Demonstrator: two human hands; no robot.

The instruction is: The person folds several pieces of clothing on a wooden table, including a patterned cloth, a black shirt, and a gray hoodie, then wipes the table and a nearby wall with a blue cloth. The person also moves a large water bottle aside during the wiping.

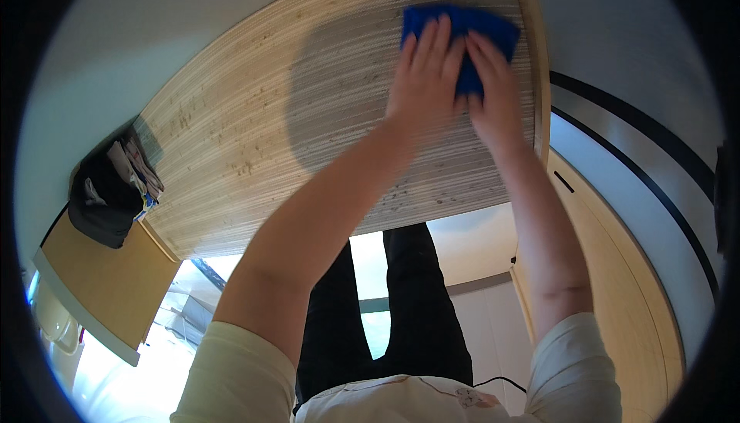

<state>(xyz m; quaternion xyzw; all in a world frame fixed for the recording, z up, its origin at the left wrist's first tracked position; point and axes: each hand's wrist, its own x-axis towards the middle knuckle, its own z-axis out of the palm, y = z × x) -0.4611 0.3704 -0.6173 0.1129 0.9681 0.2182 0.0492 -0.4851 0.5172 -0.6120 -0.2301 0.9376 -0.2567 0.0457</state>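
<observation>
A blue cloth [485, 21] lies bunched on a striped woven mat [243, 128], near the mat's far right corner. My left hand [425, 76] rests on the cloth's left part, its fingers stretched over it and slightly blurred. On the right side of the same cloth is my right hand [491, 87], fingers bent onto it and close to the left fingertips. Part of the cloth shows between the two hands. Small dark specks and stains mark the mat's surface.
A wooden edge [535, 76] borders the mat on the right, beside dark curved bars [636, 116]. At the left, a black fabric bin [107, 197] holding folded cloths stands by a wooden cabinet top [110, 272]. My legs [410, 307] are below the mat's near edge.
</observation>
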